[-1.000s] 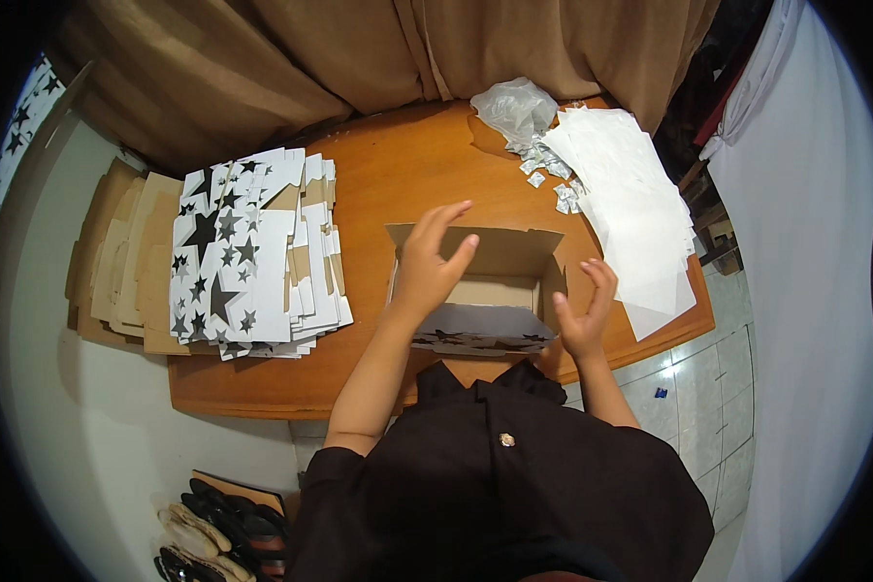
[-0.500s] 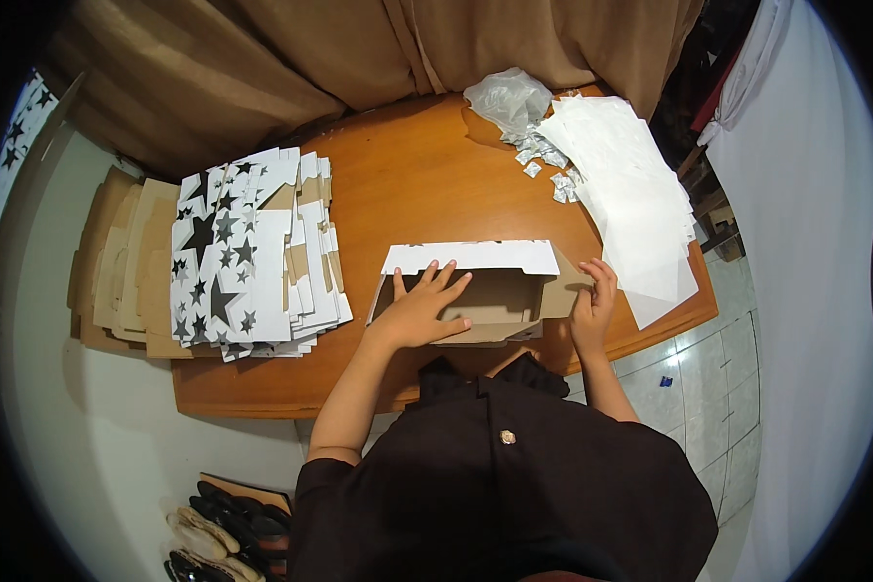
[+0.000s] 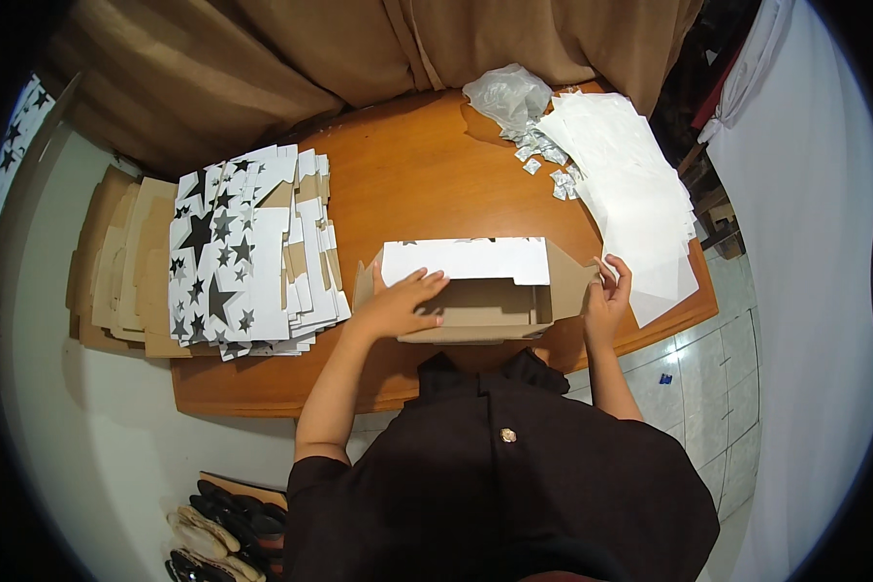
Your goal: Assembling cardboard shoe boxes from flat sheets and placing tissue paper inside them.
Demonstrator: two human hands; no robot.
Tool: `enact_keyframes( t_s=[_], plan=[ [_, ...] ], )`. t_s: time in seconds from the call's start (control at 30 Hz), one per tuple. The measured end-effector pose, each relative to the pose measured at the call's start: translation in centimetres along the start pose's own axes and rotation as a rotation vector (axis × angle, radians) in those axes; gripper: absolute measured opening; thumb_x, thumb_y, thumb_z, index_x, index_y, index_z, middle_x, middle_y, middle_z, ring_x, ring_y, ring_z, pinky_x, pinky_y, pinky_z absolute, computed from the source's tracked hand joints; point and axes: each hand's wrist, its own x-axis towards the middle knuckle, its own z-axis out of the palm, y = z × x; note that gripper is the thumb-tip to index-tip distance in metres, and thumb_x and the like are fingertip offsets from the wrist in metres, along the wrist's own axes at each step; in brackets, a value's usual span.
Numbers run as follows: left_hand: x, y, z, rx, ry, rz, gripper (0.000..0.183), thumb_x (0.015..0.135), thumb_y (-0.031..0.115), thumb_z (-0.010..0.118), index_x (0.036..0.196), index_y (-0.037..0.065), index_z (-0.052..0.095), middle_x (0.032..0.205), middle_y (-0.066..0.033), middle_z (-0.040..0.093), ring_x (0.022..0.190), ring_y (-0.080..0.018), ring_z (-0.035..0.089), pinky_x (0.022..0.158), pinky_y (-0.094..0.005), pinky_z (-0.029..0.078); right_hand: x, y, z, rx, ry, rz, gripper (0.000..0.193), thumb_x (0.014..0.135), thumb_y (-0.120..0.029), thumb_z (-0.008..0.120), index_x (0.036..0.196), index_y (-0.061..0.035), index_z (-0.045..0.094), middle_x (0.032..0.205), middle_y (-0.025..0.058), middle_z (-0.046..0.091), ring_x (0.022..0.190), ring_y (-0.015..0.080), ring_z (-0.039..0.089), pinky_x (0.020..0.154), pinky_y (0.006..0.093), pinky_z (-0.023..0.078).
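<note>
A cardboard box (image 3: 466, 260), white with dark stars outside and plain brown inside, lies on the table in front of me with its opening toward me. My left hand (image 3: 398, 306) rests over the box's left end, its fingers spread and the thumb reaching across the opening. At the right end a brown side flap (image 3: 570, 279) sticks outward. The curled fingers of my right hand (image 3: 607, 299) pinch that flap's outer edge. Another brown flap (image 3: 363, 281) shows at the left end, partly behind my left hand.
Flattened star-printed boxes (image 3: 233, 257) lie stacked at the left of the wooden table (image 3: 398, 175), beside brown cardboard sheets (image 3: 131, 262). White paper sheets (image 3: 621, 184) fan out on the right. Small silvery packets (image 3: 543, 150) lie near a clear plastic bag (image 3: 509, 97) at the back.
The box has turned, its white panel now tipped further toward me. My left hand has slid left, uncovering more of the opening. My right fingers have closed at the right flap's edge.
</note>
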Motion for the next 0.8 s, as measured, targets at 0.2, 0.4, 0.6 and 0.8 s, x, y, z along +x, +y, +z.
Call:
enact_keyframes(
  t_s=[0.2, 0.4, 0.6, 0.8],
  plan=[
    [-0.5, 1.2, 1.3, -0.025, 0.053, -0.030, 0.059, 0.086, 0.046, 0.053, 0.137, 0.019, 0.042, 0.149, -0.0062, 0.027, 0.139, -0.0284, 0.019, 0.100, -0.0673, -0.011, 0.7, -3.7, 1.7, 0.476, -0.252, 0.300, 0.043, 0.090, -0.004, 0.048, 0.130, -0.0039, 0.035, 0.117, 0.0117, 0.049, 0.101, 0.0188, 0.055, 0.090, 0.0305, 0.042],
    [-0.6, 1.5, 1.4, -0.013, 0.151, -0.035, 0.052, 0.086, 0.041, 0.054, 0.132, 0.016, 0.049, 0.146, -0.0070, 0.033, 0.138, -0.0285, 0.023, 0.102, -0.0670, -0.005, 1.1, -1.5, 4.1, -0.398, -0.473, 0.249, 0.047, 0.082, -0.022, 0.064, 0.125, -0.0094, 0.048, 0.110, 0.0110, 0.054, 0.101, 0.0219, 0.056, 0.086, 0.0343, 0.041],
    [-1.8, 3.1, -0.1, 0.073, 0.640, 0.167, 0.037, 0.081, 0.016, 0.063, 0.118, 0.013, 0.059, 0.126, -0.0069, 0.055, 0.122, -0.0284, 0.048, 0.102, -0.0532, 0.030, 0.8, -1.5, 4.8, -1.029, -0.480, -0.087, 0.064, 0.068, -0.021, 0.073, 0.126, -0.0165, 0.047, 0.130, 0.0133, 0.040, 0.120, 0.0311, 0.039, 0.096, 0.0511, 0.026],
    [-4.2, 2.1, -1.9, 0.129, 1.008, 0.243, 0.036, 0.074, 0.002, 0.063, 0.109, 0.008, 0.062, 0.110, -0.0101, 0.062, 0.105, -0.0272, 0.059, 0.092, -0.0425, 0.043, 1.1, -1.7, 5.4, -1.103, -0.487, -0.092, 0.065, 0.067, -0.022, 0.073, 0.126, -0.0174, 0.047, 0.132, 0.0134, 0.039, 0.122, 0.0322, 0.038, 0.098, 0.0502, 0.022]
  ],
)
